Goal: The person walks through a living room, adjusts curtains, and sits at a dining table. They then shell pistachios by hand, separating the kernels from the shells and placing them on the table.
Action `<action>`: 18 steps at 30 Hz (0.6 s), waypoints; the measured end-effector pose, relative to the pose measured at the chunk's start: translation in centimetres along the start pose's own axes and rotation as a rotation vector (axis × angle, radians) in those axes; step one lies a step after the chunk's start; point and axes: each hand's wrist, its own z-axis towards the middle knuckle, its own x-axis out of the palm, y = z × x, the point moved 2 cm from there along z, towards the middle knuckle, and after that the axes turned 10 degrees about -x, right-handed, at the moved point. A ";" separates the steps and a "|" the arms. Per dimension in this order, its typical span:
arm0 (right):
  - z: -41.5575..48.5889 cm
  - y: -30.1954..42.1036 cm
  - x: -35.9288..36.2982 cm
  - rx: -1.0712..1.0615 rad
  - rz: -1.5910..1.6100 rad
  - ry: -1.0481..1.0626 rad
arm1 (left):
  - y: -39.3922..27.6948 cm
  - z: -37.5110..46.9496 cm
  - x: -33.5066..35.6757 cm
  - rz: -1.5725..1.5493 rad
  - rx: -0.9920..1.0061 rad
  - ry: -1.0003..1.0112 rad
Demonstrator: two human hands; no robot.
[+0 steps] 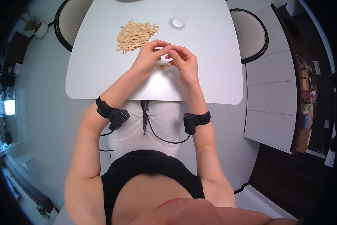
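My left hand [151, 54] reaches over the white table, with a small greenish pumpkin seed kernel [170, 44] pinched at its thumb and index fingertips. Close against these fingertips is my right hand [186, 62], its thumb and fingers bent inward. Whether the right fingers hold a piece of the seed is hidden. Just beyond my left hand lies a loose pile of pale unshelled pumpkin seeds [136, 35]. Below the fingertips, a few seed shells or pieces [162, 67] rest on the tabletop, partly covered by the hands.
A faint clear cup with a white bottom [178, 23] stands farther back on the white table [219, 70]. Round-backed chairs [248, 35] flank the table at both sides. Black straps with devices [119, 118] sit on both forearms, and a cable [168, 142] hangs over my lap.
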 end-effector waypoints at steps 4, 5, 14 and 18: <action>-0.3 -0.8 0.3 0.080 0.145 -0.031 | 1.3 -1.2 0.6 -0.320 -0.064 0.045; -0.4 -0.9 0.4 0.065 0.176 0.007 | 1.4 -1.3 0.6 -0.381 -0.094 0.049; -0.5 -0.6 -0.9 0.337 0.457 0.178 | -0.1 -2.0 0.0 0.023 0.125 0.085; -0.6 -1.4 -1.2 0.427 0.609 0.178 | -0.2 -1.9 -0.4 0.157 0.190 0.051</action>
